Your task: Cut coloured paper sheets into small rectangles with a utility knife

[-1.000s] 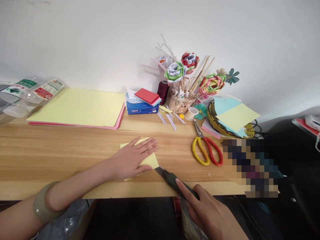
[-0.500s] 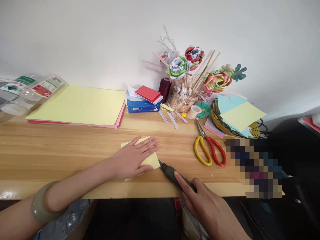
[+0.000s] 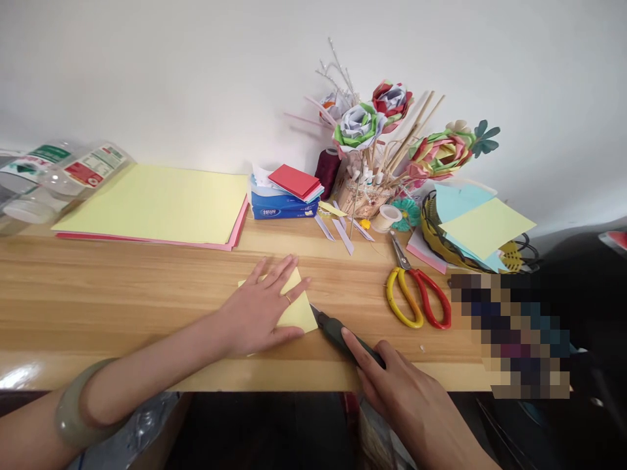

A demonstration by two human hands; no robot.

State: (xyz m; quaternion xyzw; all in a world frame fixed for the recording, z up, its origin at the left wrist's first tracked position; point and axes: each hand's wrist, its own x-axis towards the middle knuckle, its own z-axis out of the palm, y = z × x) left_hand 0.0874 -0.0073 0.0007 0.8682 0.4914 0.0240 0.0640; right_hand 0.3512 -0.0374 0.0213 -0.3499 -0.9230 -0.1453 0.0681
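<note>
On the table (image 3: 171,281), near its front edge, the paper (image 3: 300,316) lies under the left hand (image 3: 257,313), spread flat and gripping nothing; the right hand (image 3: 406,391) grasps the knife (image 3: 343,336) by its handle, blade at the paper's edge. Light, thin and probably prone to slide or crease, the paper suits broad pressure from above; the stiff knife, a handle hold.

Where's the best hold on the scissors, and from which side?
Probably the yellow and red handle loops, from the near side: the scissors lie with loops toward the person, blades pointing away. The right hand is nearest, but holds the knife.
</note>
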